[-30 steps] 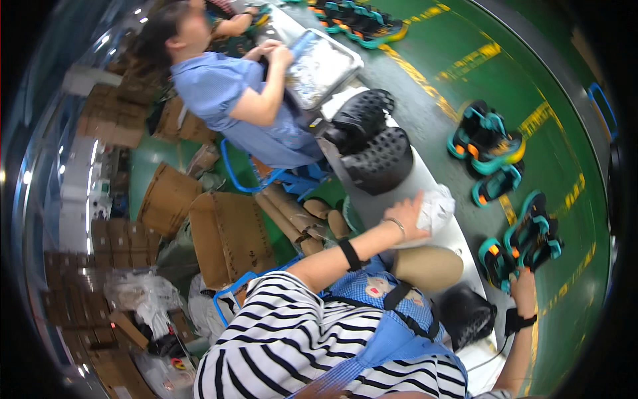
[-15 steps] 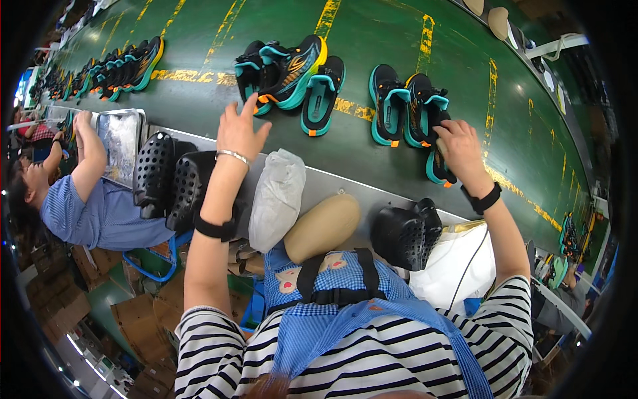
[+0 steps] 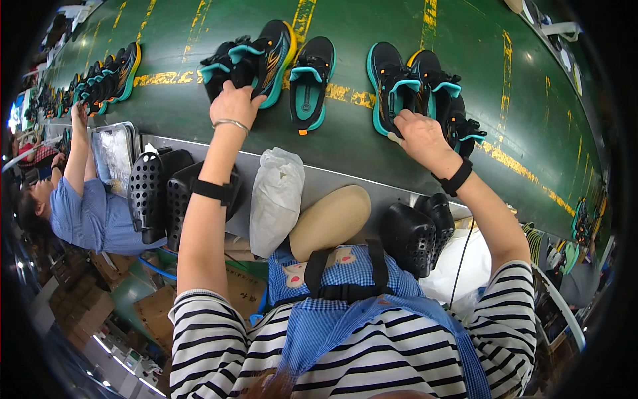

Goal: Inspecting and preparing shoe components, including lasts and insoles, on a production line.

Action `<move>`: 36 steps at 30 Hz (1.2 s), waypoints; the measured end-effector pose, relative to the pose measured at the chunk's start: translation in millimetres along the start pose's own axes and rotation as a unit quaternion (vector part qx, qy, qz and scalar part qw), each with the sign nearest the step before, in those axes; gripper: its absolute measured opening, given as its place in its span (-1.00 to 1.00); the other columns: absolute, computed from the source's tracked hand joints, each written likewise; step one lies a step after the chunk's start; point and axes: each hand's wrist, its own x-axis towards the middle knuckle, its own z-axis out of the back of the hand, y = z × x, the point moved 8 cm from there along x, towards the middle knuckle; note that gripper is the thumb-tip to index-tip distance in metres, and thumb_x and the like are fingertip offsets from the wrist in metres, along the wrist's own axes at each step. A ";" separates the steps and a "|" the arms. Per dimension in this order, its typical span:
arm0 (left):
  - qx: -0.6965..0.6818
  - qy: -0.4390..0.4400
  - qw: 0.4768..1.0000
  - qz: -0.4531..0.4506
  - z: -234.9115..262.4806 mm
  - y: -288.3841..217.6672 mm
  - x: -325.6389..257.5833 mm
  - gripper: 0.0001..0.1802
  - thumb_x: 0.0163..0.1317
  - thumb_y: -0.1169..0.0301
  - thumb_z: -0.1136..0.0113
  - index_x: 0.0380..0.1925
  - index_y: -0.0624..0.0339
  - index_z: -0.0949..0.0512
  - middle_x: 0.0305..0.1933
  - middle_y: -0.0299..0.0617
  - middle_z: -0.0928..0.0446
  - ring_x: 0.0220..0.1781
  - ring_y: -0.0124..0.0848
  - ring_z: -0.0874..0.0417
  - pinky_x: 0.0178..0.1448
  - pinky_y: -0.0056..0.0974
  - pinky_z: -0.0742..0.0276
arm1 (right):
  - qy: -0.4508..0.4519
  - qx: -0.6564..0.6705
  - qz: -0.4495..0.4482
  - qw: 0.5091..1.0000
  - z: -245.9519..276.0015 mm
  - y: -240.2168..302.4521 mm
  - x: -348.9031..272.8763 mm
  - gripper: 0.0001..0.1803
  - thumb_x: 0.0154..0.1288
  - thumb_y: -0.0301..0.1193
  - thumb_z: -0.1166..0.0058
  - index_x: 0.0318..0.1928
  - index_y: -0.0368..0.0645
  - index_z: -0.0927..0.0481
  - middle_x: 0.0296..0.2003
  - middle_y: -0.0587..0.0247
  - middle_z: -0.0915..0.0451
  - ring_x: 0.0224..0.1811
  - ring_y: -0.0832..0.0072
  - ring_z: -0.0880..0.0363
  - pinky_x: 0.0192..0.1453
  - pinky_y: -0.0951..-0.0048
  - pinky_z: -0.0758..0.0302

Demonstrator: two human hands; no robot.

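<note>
Black-and-teal shoes on green conveyor belt (image 3: 372,153), in pairs across the far side of the steel bench edge (image 3: 332,179). Left pair (image 3: 256,60): near shoe gripped at the heel by left hand (image 3: 234,105), fingers closed around it. Single shoe (image 3: 311,83) just beside, sole-opening up, untouched. Right pair (image 3: 415,90): right hand (image 3: 420,136) closed on the heel end of the shoe at the belt's near side, thumb across the collar.

Step in hand, as judged: both shoes taken hold of on the belt, neither lifted clear yet. Next move calls for firm heel grip on each and clearance from neighbouring shoes, which sit touching.

Nearer: white plastic bag (image 3: 276,199), tan shoe last (image 3: 329,219), black perforated moulds (image 3: 156,193) on the bench edge. Further left: another person's arm (image 3: 78,156) stretched toward a row of shoes (image 3: 100,83).
</note>
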 end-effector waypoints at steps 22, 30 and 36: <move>-0.214 0.059 0.911 -0.347 2.3 -245.4 -105.8 -0.41 0.11 0.22 -0.19 0.17 0.01 -0.33 -0.10 0.06 -0.42 -0.02 -0.04 -0.49 0.06 -0.10 -0.45 | 0.046 -0.055 -0.150 0.986 6.5 -106.2 -172.9 -0.57 0.04 -0.33 -0.21 -0.04 -0.16 -0.49 -0.02 0.19 -0.45 -0.05 0.23 -0.51 0.03 0.26 -0.42; -0.226 -0.069 0.971 -0.021 24.8 -13.2 -159.6 -0.41 0.07 0.17 -0.23 0.10 0.16 -0.40 -0.06 0.09 -0.45 -0.05 0.01 -0.51 0.02 -0.07 -0.46 | -0.108 0.000 -0.070 0.992 88.2 -21.7 -171.4 -0.62 0.05 -0.36 -0.19 -0.09 -0.20 -0.53 -0.23 0.15 -0.55 -0.19 0.22 -0.53 -0.07 0.30 -0.46; -0.277 0.061 0.957 0.057 -59.1 33.9 -225.2 -0.05 -0.06 -0.14 -0.28 0.20 0.32 -0.28 0.13 0.19 -0.38 0.17 0.01 -0.42 0.21 -0.13 -0.35 | -0.090 -0.014 0.059 0.994 113.8 62.6 -171.5 -0.65 0.01 -0.37 -0.20 -0.16 -0.23 -0.53 -0.34 0.14 -0.54 -0.25 0.22 -0.54 -0.16 0.29 -0.47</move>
